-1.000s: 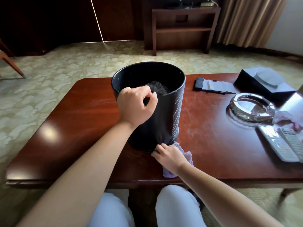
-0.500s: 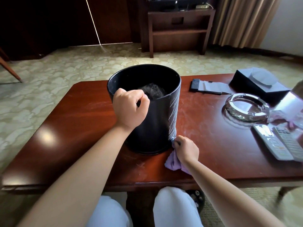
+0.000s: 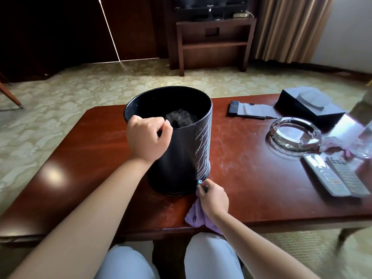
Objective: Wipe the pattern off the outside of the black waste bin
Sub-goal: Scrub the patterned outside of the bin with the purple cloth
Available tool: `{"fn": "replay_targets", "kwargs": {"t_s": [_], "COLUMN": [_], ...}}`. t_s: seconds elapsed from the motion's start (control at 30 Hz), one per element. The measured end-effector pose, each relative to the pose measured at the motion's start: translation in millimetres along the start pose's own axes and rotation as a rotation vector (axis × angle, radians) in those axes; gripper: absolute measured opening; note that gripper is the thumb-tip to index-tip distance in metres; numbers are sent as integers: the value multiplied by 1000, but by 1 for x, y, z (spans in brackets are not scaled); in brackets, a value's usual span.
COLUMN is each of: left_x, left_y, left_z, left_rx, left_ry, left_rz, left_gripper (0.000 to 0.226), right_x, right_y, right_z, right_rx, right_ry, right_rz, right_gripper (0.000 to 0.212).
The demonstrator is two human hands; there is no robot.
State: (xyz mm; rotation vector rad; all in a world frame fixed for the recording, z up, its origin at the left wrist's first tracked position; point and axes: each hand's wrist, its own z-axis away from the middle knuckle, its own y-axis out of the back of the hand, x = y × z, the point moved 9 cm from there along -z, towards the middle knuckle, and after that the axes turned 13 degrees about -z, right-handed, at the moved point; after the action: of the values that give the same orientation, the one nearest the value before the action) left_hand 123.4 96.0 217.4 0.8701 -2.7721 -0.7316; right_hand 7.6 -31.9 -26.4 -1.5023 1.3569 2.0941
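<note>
Black waste bin (image 3: 177, 158) upright at the centre of the frame on the red-brown table (image 3: 80, 150), with white scribbled lines — the pattern (image 3: 202, 150) — on its right outer wall. The left hand (image 3: 148, 137) grips the near rim, fingers curled over the edge. The right hand (image 3: 213, 198), at the bin's lower right base, clutches a purple cloth (image 3: 196, 216) that trails toward the table's near edge. At right of the frame: a glass ashtray (image 3: 295, 135) and two remote controls (image 3: 336, 178).
</note>
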Motion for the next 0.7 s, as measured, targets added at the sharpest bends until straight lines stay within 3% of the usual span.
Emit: {"fn": "replay_targets", "kwargs": {"t_s": [0.13, 0.27, 0.7], "left_x": [20, 25, 4], "left_y": [-2, -8, -6], "left_z": [3, 6, 6], "left_rx": [58, 62, 150], "left_ry": [85, 218, 203], "left_rz": [-167, -160, -11], "left_gripper": [43, 43, 44], "right_x": [5, 12, 18], "right_y": [1, 2, 4], "right_z": [2, 0, -4], "right_rx": [12, 23, 111], "right_ry": [-93, -198, -326], "right_rz": [-84, -177, -317], "right_gripper": [13, 12, 13]}}
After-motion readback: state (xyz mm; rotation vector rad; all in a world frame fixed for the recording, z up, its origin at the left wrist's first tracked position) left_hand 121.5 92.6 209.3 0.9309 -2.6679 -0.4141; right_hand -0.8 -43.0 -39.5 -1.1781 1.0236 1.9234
